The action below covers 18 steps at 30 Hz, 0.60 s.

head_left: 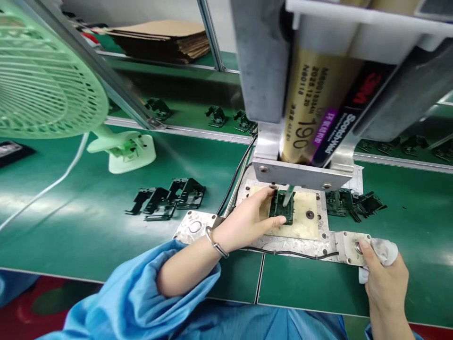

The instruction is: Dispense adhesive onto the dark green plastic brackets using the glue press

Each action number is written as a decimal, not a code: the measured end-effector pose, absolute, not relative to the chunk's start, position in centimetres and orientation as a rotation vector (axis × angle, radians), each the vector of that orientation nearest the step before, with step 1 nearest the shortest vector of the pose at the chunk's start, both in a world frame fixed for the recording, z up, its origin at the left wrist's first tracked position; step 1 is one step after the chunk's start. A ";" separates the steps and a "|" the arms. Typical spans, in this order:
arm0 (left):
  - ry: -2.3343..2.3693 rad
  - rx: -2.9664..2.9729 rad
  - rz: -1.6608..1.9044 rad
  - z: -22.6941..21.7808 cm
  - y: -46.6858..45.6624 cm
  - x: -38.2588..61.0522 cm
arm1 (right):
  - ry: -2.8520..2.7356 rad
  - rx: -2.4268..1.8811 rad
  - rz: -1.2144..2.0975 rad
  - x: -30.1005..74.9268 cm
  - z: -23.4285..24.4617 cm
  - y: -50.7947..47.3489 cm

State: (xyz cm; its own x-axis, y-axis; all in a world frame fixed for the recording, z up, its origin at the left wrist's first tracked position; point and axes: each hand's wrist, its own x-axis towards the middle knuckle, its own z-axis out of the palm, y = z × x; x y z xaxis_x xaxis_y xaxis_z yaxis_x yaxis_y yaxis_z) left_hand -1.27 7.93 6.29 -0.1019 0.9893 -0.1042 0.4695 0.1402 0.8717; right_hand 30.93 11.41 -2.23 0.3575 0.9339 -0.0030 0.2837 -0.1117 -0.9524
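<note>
A glue cartridge (311, 118) stands in a metal holder (264, 71) above the bench (88, 236); its nozzle (288, 194) points down onto a small dark part (282, 206). The part sits on a tan pad (304, 222) of a metal plate (276, 243). My left hand (244, 222) pinches the part at its near and left edges, thumb and fingers closed narrowly on it. My right hand (384, 278), well apart from the part, clutches a white cloth (385, 252), its thumb at a round button (358, 247) on the plate's right end. More dark parts (170, 196) lie to the left, beside a green fan (46, 80).
</note>
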 end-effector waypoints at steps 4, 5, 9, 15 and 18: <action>1.509 1.251 1.001 6.4 7.7 -0.9 | -1.084 -1.625 0.857 30.8 -2.1 11.3; 1.498 1.209 1.002 6.4 7.6 -0.8 | -1.079 -1.626 0.868 30.8 -2.1 11.2; 1.638 1.096 0.914 6.8 7.2 -0.7 | -1.079 -1.629 0.891 30.9 -2.2 11.4; 1.529 1.050 0.830 7.2 5.0 -0.5 | -1.044 -1.604 0.851 30.2 -1.2 11.4; 1.449 1.045 1.046 6.9 2.2 0.0 | -0.998 -1.610 0.731 30.2 -0.3 10.2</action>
State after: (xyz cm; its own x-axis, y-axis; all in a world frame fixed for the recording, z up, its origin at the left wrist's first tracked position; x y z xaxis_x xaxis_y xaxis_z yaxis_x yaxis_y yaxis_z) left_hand 0.02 2.18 6.93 -0.1017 0.9660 -0.2377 0.0787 0.2460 0.9661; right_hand 30.19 10.17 -0.35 0.4642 0.8853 0.0283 0.2396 -0.0948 -0.9662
